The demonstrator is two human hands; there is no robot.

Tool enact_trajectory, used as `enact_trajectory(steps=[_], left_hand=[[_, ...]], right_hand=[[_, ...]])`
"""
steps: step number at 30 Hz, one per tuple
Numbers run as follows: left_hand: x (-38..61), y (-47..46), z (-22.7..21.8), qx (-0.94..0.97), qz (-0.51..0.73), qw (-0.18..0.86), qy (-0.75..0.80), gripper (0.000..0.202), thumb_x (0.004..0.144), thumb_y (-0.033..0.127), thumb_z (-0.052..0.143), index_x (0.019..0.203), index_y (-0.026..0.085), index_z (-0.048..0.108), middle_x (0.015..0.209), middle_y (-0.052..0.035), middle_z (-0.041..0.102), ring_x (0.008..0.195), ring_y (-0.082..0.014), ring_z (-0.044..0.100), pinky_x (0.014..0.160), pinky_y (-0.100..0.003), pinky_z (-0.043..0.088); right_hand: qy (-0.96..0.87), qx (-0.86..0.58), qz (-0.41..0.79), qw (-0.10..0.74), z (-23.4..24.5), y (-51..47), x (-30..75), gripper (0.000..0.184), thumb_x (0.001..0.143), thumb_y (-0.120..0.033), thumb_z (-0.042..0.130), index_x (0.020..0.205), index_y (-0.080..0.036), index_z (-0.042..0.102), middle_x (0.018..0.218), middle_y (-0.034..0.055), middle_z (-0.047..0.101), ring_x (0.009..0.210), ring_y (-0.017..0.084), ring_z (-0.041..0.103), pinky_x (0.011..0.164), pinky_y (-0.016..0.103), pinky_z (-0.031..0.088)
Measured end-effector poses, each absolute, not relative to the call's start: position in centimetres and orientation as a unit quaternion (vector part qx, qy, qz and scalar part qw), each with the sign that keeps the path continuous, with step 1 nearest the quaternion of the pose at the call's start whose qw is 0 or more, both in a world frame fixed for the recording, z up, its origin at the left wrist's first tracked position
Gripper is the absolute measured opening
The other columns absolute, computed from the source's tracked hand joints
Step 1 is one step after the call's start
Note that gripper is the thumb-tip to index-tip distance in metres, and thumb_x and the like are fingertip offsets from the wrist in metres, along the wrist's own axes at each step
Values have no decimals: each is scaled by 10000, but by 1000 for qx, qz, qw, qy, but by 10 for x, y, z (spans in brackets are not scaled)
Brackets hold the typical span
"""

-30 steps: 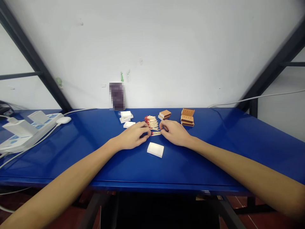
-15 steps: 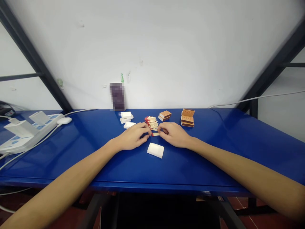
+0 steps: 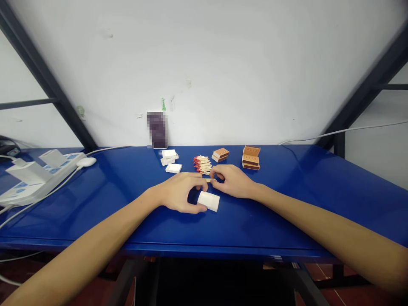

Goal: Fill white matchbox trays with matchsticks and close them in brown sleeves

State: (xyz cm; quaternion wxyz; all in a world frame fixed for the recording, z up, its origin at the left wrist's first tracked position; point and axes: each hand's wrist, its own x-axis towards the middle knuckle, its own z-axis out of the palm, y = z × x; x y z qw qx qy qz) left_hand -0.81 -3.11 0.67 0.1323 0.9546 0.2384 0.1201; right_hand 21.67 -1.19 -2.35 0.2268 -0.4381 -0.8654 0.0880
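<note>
My left hand (image 3: 180,192) curls round the left end of a small white matchbox tray (image 3: 208,200) lying on the blue table (image 3: 287,204), thumb and fingers gripping it. My right hand (image 3: 232,180) sits just behind the tray, fingertips pinched on a few matches (image 3: 209,180) held over it. A loose pile of red-tipped matches (image 3: 202,163) lies just beyond both hands.
Three white trays (image 3: 170,159) lie left of the pile. Brown matchbox sleeves sit behind it (image 3: 221,154) and in a stack to the right (image 3: 250,157). A white power strip with adapters and cables (image 3: 32,174) fills the far left. A blurred dark object (image 3: 157,129) leans on the wall.
My left hand has left the matches and moved down and right to grip the white tray. My right hand has drawn the pinched matches slightly toward the tray.
</note>
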Motion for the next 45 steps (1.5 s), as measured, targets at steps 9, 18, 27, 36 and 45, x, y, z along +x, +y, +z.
enact_trajectory(steps=[9, 18, 27, 36, 45], left_hand=[[-7, -31, 3, 954, 127, 110, 247, 372, 786, 520, 678, 913, 179, 600, 812, -2, 573, 688, -141, 511, 632, -267, 373], [-16, -9, -11, 916, 187, 20, 355, 240, 962, 297, 420, 1063, 186, 607, 950, -49, 574, 786, -172, 557, 704, -308, 435], [-15, -5, -18, 921, 146, 28, 360, 336, 968, 323, 440, 1268, 218, 547, 1019, -57, 536, 834, -183, 576, 748, -325, 474], [-14, -7, -16, 919, 119, 12, 375, 368, 976, 329, 421, 1300, 202, 539, 997, -62, 541, 815, -185, 574, 745, -327, 476], [-14, -8, -13, 922, 98, 5, 375, 389, 980, 312, 409, 1336, 204, 522, 991, -65, 559, 824, -191, 583, 735, -319, 473]], right_hand=[[-889, -385, 105, 224, -26, -11, 219, 73, 818, -235, 572, 762, -192, 553, 650, -47, 479, 582, 98, 410, 575, 252, 259], [-899, -355, 122, 227, -27, -10, 221, 107, 843, -269, 587, 769, -194, 567, 622, -57, 441, 557, 98, 370, 569, 252, 254], [-840, -449, 95, 290, -31, -1, 223, 123, 868, -245, 539, 909, -189, 640, 606, -49, 451, 562, 118, 425, 573, 257, 287], [-844, -465, 94, 252, -30, 1, 220, 133, 882, -318, 577, 876, -200, 638, 643, -37, 514, 568, 116, 441, 559, 259, 263], [-841, -470, 106, 245, -28, 0, 219, 137, 891, -315, 556, 839, -200, 608, 615, -38, 509, 572, 121, 459, 555, 256, 262]])
